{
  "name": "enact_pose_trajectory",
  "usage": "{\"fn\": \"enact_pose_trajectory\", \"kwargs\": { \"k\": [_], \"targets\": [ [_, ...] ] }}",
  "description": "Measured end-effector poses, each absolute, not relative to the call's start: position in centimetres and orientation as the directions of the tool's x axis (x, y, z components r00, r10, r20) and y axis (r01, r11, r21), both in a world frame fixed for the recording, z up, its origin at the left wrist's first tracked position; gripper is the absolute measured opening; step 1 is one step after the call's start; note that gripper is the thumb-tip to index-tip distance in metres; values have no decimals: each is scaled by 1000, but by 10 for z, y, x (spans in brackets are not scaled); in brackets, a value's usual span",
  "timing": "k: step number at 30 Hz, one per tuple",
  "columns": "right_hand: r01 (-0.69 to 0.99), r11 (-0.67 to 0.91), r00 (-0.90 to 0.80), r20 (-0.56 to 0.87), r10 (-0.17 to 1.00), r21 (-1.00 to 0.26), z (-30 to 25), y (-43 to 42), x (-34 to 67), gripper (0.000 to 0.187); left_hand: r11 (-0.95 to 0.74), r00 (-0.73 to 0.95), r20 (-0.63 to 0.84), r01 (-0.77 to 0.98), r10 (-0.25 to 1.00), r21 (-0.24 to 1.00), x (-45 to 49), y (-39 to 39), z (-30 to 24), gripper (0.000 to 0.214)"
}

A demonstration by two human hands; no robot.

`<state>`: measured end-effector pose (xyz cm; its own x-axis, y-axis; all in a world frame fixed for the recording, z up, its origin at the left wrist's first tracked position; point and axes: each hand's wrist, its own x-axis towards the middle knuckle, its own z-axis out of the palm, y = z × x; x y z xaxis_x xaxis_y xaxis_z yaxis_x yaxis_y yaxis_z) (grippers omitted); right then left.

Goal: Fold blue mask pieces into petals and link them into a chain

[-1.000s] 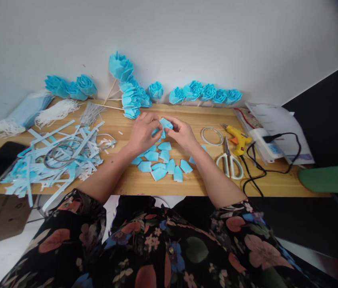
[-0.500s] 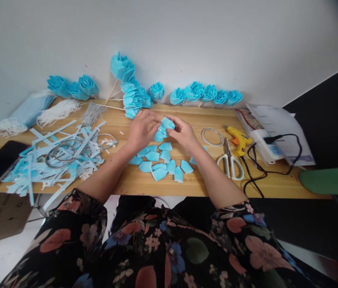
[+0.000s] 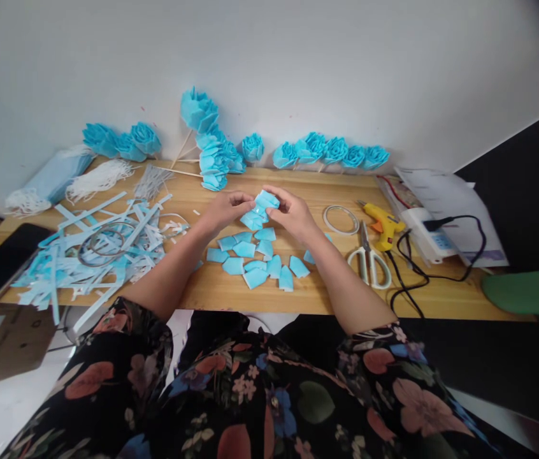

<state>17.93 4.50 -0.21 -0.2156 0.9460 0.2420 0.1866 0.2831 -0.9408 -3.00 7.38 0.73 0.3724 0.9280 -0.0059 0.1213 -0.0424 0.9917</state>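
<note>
Between my hands, above the wooden table (image 3: 193, 293), is a small bunch of light blue petals (image 3: 264, 201). My right hand (image 3: 293, 215) grips it from the right, thumb in front and fingers behind. From the left, my left hand (image 3: 229, 209) has its thumb and fingers closed at the petals' edge; the exact contact there is hard to make out. Several loose cut blue petals (image 3: 255, 278) lie on the table below, each with one pointed end.
Finished blue flowers (image 3: 311, 148) line the wall. On the left are strip scraps (image 3: 102, 255), wire coils (image 3: 107, 241), face masks (image 3: 54, 175) and a phone (image 3: 4, 264). At right lie a wire ring (image 3: 340, 220), scissors (image 3: 369, 261), a yellow glue gun (image 3: 384, 226) and a power strip (image 3: 427, 236).
My left hand's fingers have come lower and closed in at the petals' left edge. The petal bunch has turned slightly in my right hand. The whole view has shifted a little.
</note>
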Motion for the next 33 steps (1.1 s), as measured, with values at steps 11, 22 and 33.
{"fn": "enact_pose_trajectory", "kwargs": {
  "k": [11,22,33],
  "targets": [
    [124,194,-221,163,962,-973,-6,51,183,67,-23,390,10,30,921,999,-27,72,12,30],
    [17,171,159,172,972,-985,-3,65,200,53,36,215,-56,98,975,995,-30,80,4,24],
    [345,363,216,450,866,-865,-7,71,202,44,-166,108,126,617,986,769,-38,88,-4,33]
  ]
}}
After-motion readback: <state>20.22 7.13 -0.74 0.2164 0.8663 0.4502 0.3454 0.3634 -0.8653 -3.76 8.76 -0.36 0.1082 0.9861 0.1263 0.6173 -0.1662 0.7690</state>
